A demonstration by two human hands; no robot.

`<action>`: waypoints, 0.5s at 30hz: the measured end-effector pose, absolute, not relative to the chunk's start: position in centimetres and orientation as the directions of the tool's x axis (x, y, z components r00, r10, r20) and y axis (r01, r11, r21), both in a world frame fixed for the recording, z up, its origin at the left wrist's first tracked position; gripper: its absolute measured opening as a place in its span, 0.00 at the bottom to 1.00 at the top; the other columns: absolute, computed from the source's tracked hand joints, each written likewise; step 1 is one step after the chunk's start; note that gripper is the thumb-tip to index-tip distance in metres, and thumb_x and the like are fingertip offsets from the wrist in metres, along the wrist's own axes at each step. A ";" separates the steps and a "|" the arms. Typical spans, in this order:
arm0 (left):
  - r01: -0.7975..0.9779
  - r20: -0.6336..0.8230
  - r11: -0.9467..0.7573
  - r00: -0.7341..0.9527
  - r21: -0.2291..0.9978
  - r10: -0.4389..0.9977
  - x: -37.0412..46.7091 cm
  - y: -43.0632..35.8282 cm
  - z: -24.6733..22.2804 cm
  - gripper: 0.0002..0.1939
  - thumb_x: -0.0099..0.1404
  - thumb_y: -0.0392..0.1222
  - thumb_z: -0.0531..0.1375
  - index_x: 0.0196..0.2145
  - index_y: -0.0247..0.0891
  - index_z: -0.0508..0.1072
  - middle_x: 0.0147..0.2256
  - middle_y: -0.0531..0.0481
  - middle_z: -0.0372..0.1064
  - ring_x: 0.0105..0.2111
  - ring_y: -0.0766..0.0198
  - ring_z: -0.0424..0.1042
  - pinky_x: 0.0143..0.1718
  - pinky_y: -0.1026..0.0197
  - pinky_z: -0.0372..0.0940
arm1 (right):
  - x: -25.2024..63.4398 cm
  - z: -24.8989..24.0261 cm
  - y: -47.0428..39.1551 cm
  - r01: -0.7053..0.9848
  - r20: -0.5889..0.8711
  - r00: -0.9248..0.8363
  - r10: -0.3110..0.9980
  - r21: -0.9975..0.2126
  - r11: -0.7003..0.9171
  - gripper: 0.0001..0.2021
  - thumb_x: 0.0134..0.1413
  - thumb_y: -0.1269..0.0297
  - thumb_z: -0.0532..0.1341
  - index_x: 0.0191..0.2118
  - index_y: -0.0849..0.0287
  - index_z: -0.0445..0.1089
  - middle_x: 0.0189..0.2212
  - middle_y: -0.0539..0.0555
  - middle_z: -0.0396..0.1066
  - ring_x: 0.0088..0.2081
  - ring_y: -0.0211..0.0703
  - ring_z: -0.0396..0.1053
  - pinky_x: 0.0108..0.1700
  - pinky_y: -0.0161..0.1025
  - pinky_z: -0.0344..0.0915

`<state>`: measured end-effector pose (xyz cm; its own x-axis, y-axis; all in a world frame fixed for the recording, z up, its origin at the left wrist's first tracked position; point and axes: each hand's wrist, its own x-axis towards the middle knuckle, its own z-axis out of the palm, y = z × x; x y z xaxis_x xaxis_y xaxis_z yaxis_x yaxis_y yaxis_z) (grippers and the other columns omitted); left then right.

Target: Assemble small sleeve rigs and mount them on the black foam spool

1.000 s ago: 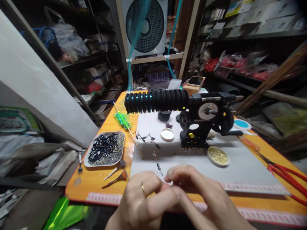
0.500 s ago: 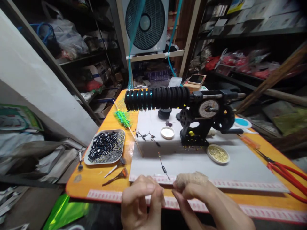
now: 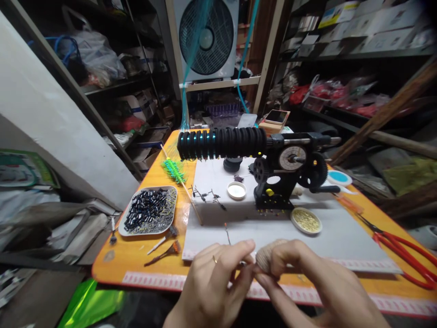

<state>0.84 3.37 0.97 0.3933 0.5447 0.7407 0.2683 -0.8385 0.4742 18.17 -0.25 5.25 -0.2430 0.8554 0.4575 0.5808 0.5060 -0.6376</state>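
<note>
My left hand (image 3: 218, 282), with a ring on one finger, is pinched at the table's front edge. Its fingertips meet those of my right hand (image 3: 303, 278), also pinched, with a beige wrap on one finger. Whatever lies between the fingertips is too small and hidden to name. Just beyond my left hand, a thin orange-tipped piece (image 3: 226, 231) lies on the white board (image 3: 273, 230), its lower end covered by the hand. Small dark branched pieces (image 3: 204, 197) lie farther back, beside a small white dish (image 3: 236, 191).
A black cranked machine (image 3: 276, 182) with a ribbed roller stands at the back. Around it are a tray of dark tubes (image 3: 150, 209), a dish of gold bits (image 3: 306, 220), red-handled scissors (image 3: 406, 255), a green bristly stick (image 3: 173, 171) and two brushes (image 3: 164, 253).
My left hand has moved right and forward, and its fingertips now meet those of my right hand. It covers the lower part of the thin piece, which was fully visible before.
</note>
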 end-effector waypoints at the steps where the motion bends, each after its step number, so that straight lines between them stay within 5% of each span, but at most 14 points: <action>1: 0.272 0.759 -0.865 0.415 0.422 0.502 0.5 3.8 1.4 0.22 0.65 0.28 0.59 0.55 0.34 0.63 0.31 0.47 0.77 0.25 0.65 0.70 0.28 0.63 0.67 | 18.3 5.6 0.0 0.596 0.446 -0.260 0.856 -0.624 0.506 0.11 0.56 0.78 0.57 0.35 0.53 0.58 0.26 0.45 0.67 0.27 0.33 0.70 0.31 0.29 0.67; 4: 0.270 0.767 -0.925 0.522 0.267 0.374 -0.4 4.6 2.4 0.13 0.69 0.32 0.55 0.51 0.35 0.69 0.33 0.47 0.79 0.25 0.65 0.70 0.27 0.62 0.64 | 18.7 6.8 0.7 0.599 0.375 -0.327 0.868 -0.628 0.497 0.12 0.54 0.80 0.55 0.36 0.53 0.58 0.27 0.44 0.69 0.28 0.32 0.71 0.31 0.27 0.67; 8: 0.281 0.745 -0.937 0.575 0.209 0.338 -1.0 4.7 3.2 0.15 0.73 0.34 0.48 0.46 0.31 0.74 0.35 0.43 0.80 0.26 0.64 0.70 0.25 0.61 0.63 | 18.7 7.9 1.5 0.573 0.323 -0.357 0.877 -0.666 0.478 0.11 0.52 0.79 0.56 0.34 0.54 0.59 0.28 0.45 0.70 0.28 0.33 0.71 0.30 0.29 0.68; 12: 0.279 0.741 -0.887 0.489 0.368 0.461 -1.0 4.4 3.3 0.08 0.69 0.30 0.55 0.40 0.32 0.74 0.31 0.43 0.78 0.28 0.63 0.74 0.29 0.62 0.68 | 18.3 7.3 1.9 0.469 0.275 -0.303 0.912 -0.790 0.394 0.10 0.54 0.77 0.59 0.35 0.53 0.60 0.29 0.45 0.69 0.31 0.34 0.71 0.34 0.31 0.70; 15: 0.207 0.723 -0.816 0.384 0.539 0.575 -1.0 3.9 3.1 0.07 0.64 0.26 0.59 0.37 0.34 0.72 0.29 0.46 0.75 0.30 0.65 0.75 0.32 0.67 0.70 | 17.4 5.7 2.0 0.194 0.240 -0.216 0.946 -0.939 0.283 0.10 0.58 0.75 0.60 0.38 0.51 0.60 0.31 0.44 0.70 0.33 0.34 0.74 0.34 0.29 0.72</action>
<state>-1.05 3.87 3.05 0.3840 0.5745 0.7228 0.2071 -0.8165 0.5389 17.44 1.98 5.75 -0.2162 0.9463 0.2403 0.1944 0.2829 -0.9392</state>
